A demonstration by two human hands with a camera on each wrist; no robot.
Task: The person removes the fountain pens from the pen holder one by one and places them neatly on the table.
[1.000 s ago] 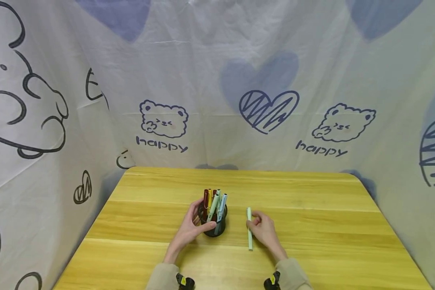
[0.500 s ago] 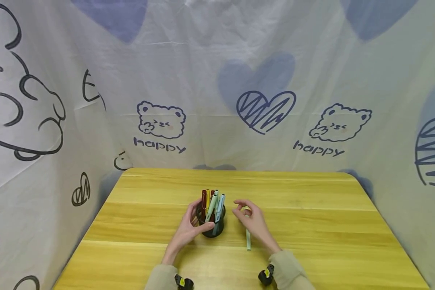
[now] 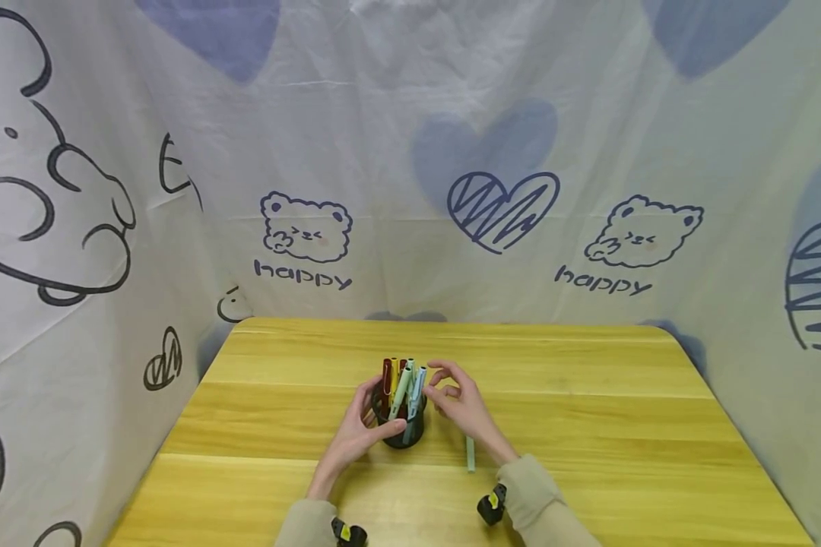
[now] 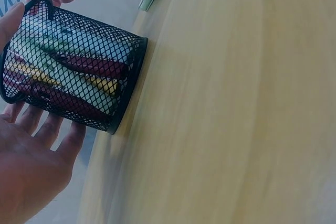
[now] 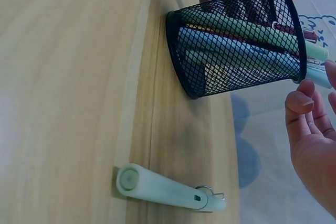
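Note:
A black mesh pen holder (image 3: 400, 434) stands upright on the table, packed with several dark red, yellow, pale green and light blue pens. My left hand (image 3: 356, 434) holds it from the left, thumb across the front and fingers round the far side. At its right rim is my right hand (image 3: 460, 399), thumb and forefinger spread beside the cap of a light blue pen (image 5: 318, 75); no firm pinch shows. A pale green pen (image 5: 170, 190) lies on the table right of the holder, partly hidden by my right forearm in the head view.
The wooden table (image 3: 588, 425) reaches back to a white cloth backdrop (image 3: 397, 228) printed with hearts, bears and words. More cloth hangs on the left and right sides.
My right hand has let go of the pale green pen, leaving it on the table, and moved left to the holder's rim. My left hand has stayed on the pen holder.

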